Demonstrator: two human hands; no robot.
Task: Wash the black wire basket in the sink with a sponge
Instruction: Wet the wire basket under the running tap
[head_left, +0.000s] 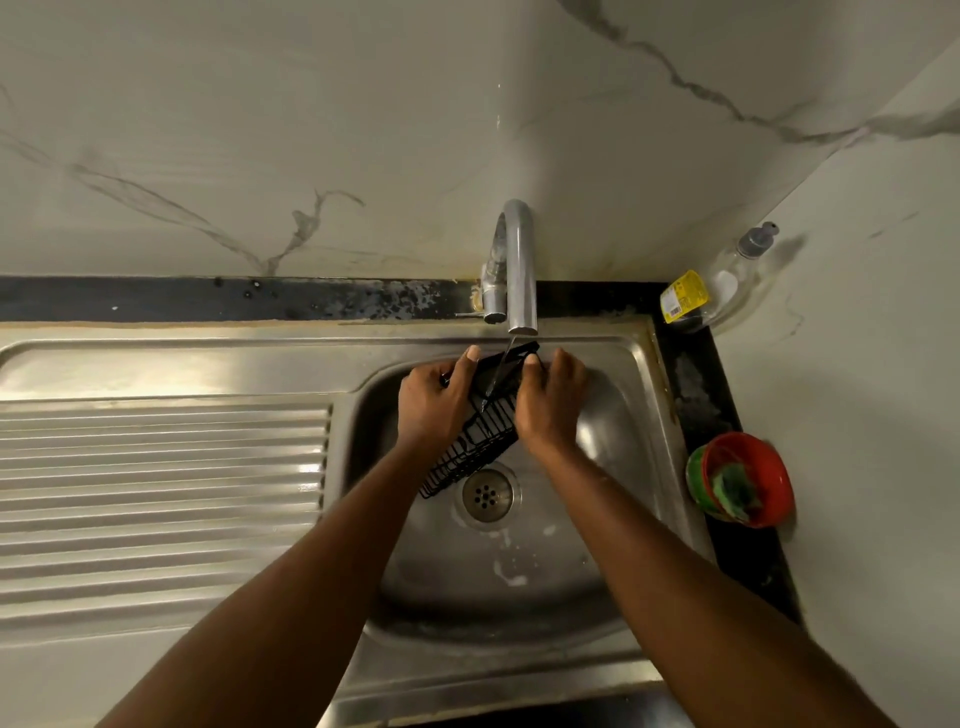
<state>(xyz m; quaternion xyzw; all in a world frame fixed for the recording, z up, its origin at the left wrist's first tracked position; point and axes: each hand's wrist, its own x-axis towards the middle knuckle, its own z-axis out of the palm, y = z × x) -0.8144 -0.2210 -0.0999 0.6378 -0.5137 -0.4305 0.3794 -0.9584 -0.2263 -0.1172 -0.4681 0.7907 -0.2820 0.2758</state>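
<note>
Currently both hands, left hand (431, 400) and right hand (553, 402), grip the black wire basket (480, 441) mid-frame under the tap (519, 270); turning it slowly would rinse every wire.

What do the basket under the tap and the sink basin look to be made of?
Basket: thin wire grid with a black finish, probably coated metal; part of it looks like solid black panel. Sink: brushed stainless steel by its grey sheen and highlights, with a pressed ribbed drainboard.
</note>
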